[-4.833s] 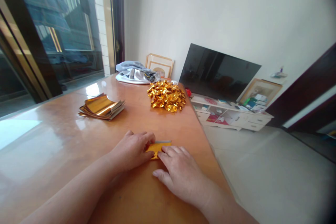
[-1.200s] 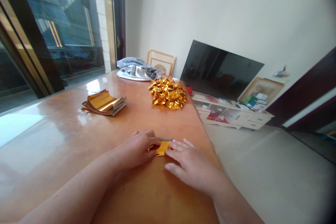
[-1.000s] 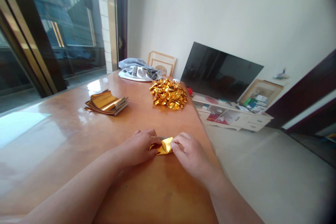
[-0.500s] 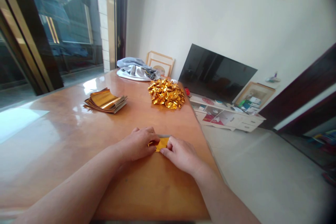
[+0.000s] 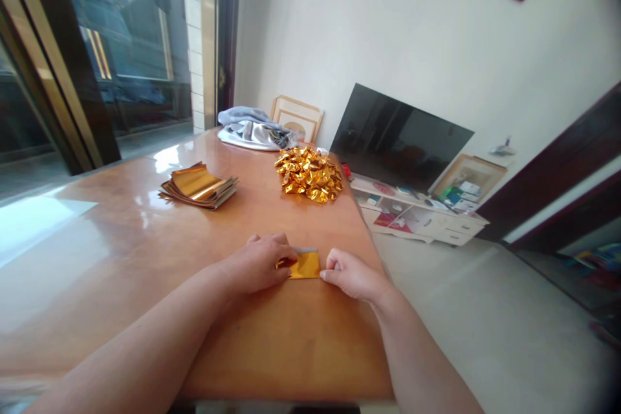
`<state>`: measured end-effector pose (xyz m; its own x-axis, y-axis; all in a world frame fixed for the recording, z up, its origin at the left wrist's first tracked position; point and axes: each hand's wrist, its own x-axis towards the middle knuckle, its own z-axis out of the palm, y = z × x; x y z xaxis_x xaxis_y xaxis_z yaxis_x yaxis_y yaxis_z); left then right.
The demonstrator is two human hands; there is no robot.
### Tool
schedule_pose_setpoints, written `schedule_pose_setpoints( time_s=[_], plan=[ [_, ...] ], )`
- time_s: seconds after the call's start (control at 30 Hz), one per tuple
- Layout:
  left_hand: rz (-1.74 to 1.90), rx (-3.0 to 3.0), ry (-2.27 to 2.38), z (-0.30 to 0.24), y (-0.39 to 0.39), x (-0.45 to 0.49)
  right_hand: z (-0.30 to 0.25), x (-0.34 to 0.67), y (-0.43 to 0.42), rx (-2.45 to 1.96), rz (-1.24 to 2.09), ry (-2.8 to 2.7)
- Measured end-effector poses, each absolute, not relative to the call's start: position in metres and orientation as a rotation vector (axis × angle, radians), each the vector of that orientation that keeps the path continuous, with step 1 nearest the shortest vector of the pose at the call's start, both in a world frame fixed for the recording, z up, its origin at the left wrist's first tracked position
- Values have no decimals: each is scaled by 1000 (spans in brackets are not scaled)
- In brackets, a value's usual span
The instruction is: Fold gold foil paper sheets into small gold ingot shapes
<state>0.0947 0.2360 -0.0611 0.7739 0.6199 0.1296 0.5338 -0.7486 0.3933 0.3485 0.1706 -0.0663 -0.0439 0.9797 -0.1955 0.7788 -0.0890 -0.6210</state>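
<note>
A small folded piece of gold foil paper (image 5: 305, 266) lies on the wooden table (image 5: 121, 252) near its right edge. My left hand (image 5: 257, 263) rests on the paper's left end, fingers curled and pressing it down. My right hand (image 5: 352, 273) pinches the paper's right end between curled fingers. A stack of flat gold foil sheets (image 5: 198, 185) lies further back on the left. A heap of folded gold foil pieces (image 5: 308, 174) sits at the back near the right edge.
A bundle of grey and white cloth (image 5: 252, 130) lies at the table's far end, with picture frames (image 5: 297, 118) behind it. A dark television (image 5: 400, 139) stands on a low white cabinet (image 5: 422, 217) to the right. Glass doors (image 5: 97, 58) run along the left.
My right hand went from lying flat over the paper to pinching its right end and has slid right, so more gold foil shows. My left hand has stayed on the left end.
</note>
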Motion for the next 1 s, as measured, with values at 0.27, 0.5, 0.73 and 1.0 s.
schedule_pose_setpoints(
  time_s=[0.27,0.5,0.73,1.0],
  plan=[
    [372,2617,859,-61,236,94,-47,340,169,-1776,590,-1826],
    [394,2638,842,-60,236,94,-54,294,168,-1725,768,-1977],
    [367,2621,769,-59,238,89,-65,289,174,-1899,539,-2014],
    [302,2547,714,-57,248,83,-67,288,179,-1977,553,-2040]
  ],
)
